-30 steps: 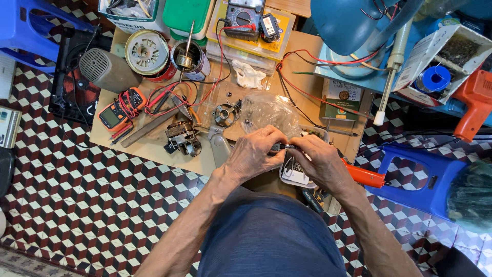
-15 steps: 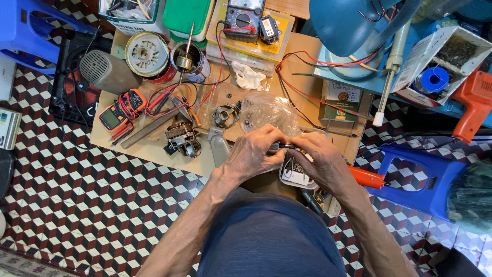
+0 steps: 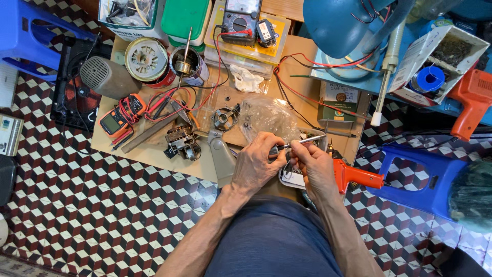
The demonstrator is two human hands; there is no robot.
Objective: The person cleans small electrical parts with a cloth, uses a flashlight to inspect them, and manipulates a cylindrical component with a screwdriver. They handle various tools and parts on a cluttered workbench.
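A slim metal tool [image 3: 303, 140] — a small screwdriver or probe, too fine to tell which — lies between both hands at the near right edge of the worktop [image 3: 154, 159], its shaft pointing right and slightly far. The left hand [image 3: 254, 165] is closed around its dark handle end, fingers curled in. The right hand [image 3: 313, 166] pinches a small part just beside the tool's shaft; the part itself is hidden by the fingers. Under the hands sits a white flat casing [image 3: 293, 177], partly covered.

Just right of the right hand lies an orange glue gun [image 3: 353, 176], and beyond it a blue plastic stool [image 3: 425, 177]. Just far of the hands, a crumpled clear plastic bag [image 3: 266, 119] rests on the worktop. To the left are a grey plastic bracket [image 3: 221, 156], a small motor assembly [image 3: 182, 142] and a round metal bearing housing [image 3: 224, 117]. Farther left — an orange clamp meter [image 3: 120, 115] with red leads. At the far edge stand a wound stator [image 3: 146, 59], a rotor with its shaft [image 3: 185, 64], a green box [image 3: 184, 18] and a multimeter [image 3: 240, 20] on a yellow tray. The floor [image 3: 77, 215] is patterned tile.
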